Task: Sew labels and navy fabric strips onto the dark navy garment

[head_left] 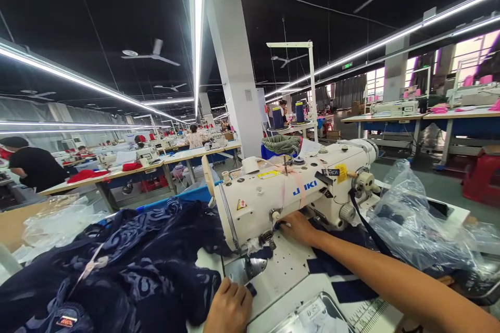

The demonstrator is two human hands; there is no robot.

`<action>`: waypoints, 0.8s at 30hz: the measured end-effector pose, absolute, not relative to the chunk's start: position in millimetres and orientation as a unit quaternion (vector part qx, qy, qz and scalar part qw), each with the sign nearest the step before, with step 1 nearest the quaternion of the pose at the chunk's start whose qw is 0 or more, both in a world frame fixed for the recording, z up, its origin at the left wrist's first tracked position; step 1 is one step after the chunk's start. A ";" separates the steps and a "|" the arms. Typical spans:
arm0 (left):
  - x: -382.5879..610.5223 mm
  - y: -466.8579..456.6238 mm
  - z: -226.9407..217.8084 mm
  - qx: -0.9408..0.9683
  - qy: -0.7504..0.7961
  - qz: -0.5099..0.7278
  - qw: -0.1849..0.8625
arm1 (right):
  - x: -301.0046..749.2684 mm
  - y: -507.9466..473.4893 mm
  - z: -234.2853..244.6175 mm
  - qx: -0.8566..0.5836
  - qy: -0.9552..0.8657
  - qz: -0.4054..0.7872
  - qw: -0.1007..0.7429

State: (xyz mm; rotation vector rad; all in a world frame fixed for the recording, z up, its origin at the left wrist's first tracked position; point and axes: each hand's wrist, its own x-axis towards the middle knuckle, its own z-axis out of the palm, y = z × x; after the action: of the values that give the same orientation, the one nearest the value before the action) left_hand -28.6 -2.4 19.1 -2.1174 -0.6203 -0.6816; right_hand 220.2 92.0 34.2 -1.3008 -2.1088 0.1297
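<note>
A white JUKI sewing machine (269,192) stands in front of me, its head over a metal needle plate (244,269). My left hand (230,304) is curled at the near left of that plate, closed on navy fabric (251,288) whose small end pokes out past the fingers. Under the machine's arm reaches my right hand (299,229), its fingers closed by a bit of dark blue cloth behind the needle area; the fingertips are partly hidden. A large heap of navy garments (144,265) with pale printed patterns lies to the left, against the machine bed.
Clear plastic bags (414,223) lie right of the machine, with more plastic (58,221) at far left. Navy fabric strips (347,289) lie below my right forearm. Thread cones (277,117) stand behind the machine. A person in black (37,164) works at the left.
</note>
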 end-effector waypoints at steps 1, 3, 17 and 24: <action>-28.5 -2.3 18.9 -0.839 -0.249 -0.266 0.404 | 223.1 91.4 33.9 -0.497 -0.795 0.062 0.343; -28.3 -1.7 18.1 -0.839 -0.250 -0.262 0.405 | 230.9 86.2 34.7 -0.497 -0.776 0.085 0.378; -26.5 -15.4 26.0 -0.875 -0.300 -0.129 0.359 | 182.0 24.7 43.7 -0.278 -0.940 0.095 0.172; -27.1 -13.1 19.0 -0.880 -0.295 -0.124 0.350 | 164.6 20.4 36.4 -0.324 -0.926 -0.056 0.187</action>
State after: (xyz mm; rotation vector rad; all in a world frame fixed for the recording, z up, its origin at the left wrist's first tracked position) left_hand -27.1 -13.1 19.0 -2.2791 -0.7647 -0.3220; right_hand 164.6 20.4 36.4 -0.9112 -2.6067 -0.1590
